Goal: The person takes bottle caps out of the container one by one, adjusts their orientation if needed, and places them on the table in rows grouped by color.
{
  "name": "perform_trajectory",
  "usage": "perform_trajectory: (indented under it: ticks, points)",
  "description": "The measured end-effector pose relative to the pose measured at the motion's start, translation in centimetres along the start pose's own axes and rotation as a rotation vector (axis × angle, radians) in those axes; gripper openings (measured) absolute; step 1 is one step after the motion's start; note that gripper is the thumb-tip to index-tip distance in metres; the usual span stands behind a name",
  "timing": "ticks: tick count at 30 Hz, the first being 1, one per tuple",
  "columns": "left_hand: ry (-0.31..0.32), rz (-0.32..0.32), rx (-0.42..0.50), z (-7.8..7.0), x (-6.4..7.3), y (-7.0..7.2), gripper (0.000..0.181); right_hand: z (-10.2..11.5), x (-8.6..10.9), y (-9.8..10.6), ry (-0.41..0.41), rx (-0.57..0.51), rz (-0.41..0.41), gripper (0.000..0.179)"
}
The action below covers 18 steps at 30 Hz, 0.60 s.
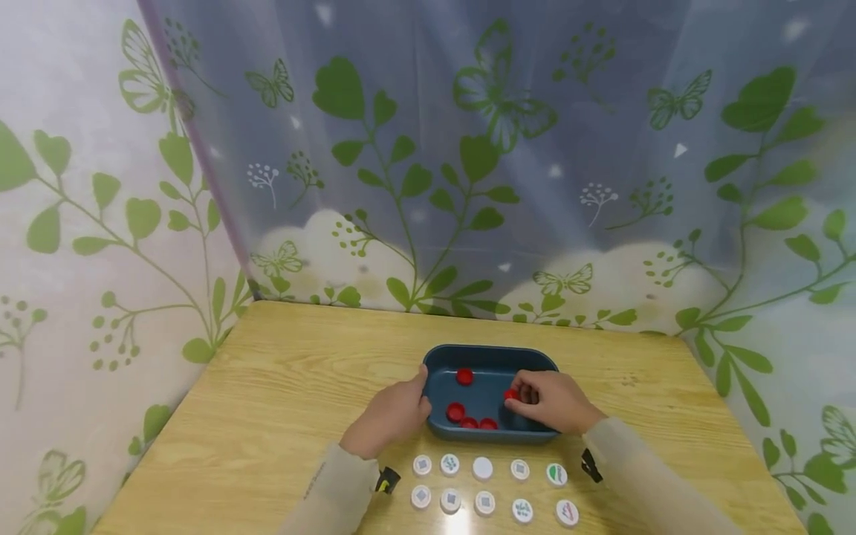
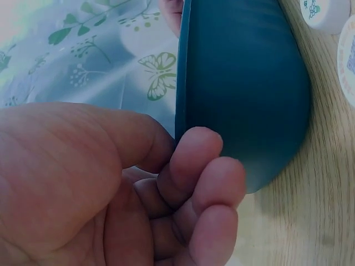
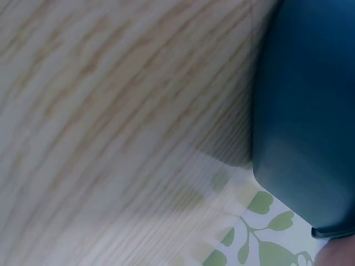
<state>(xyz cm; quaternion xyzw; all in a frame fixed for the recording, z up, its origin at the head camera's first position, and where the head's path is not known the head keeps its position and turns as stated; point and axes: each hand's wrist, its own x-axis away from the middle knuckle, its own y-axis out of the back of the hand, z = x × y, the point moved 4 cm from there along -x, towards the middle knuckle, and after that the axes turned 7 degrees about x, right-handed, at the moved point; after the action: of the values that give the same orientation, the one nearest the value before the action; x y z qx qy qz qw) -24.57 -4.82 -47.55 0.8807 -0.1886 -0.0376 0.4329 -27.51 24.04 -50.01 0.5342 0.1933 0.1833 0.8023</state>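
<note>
A dark blue oval-cornered basin (image 1: pixel 491 436) stands on the wooden table. My left hand (image 1: pixel 391 416) grips its left rim; in the left wrist view the thumb lies on one side of the wall and the curled fingers (image 2: pixel 217 180) on the other. Over the basin's right end, my right hand (image 1: pixel 551 400) pinches a red bottle cap (image 1: pixel 511 394) between thumb and fingers. Other red caps lie in the basin: one near the back (image 1: pixel 464 377), the rest along the front wall, including a red cap (image 1: pixel 455 412). The right wrist view shows mostly the basin's outer wall (image 3: pixel 308 122).
Two rows of white printed caps lie in front of the basin, among them a plain white cap (image 1: pixel 482 468) and a green-marked cap (image 1: pixel 556 475). Wood-grain tabletop (image 1: pixel 287 386) surrounds them. A leaf-patterned curtain (image 1: pixel 428 186) hangs behind the table.
</note>
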Motion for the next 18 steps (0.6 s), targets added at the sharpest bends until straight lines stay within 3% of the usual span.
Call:
perform_trajectory:
  ticks: [18]
  points:
    - [-0.007, 0.010, -0.014, 0.10, 0.00, 0.19, 0.063, 0.23, -0.08, 0.00, -0.033, 0.006, 0.013, 0.025]
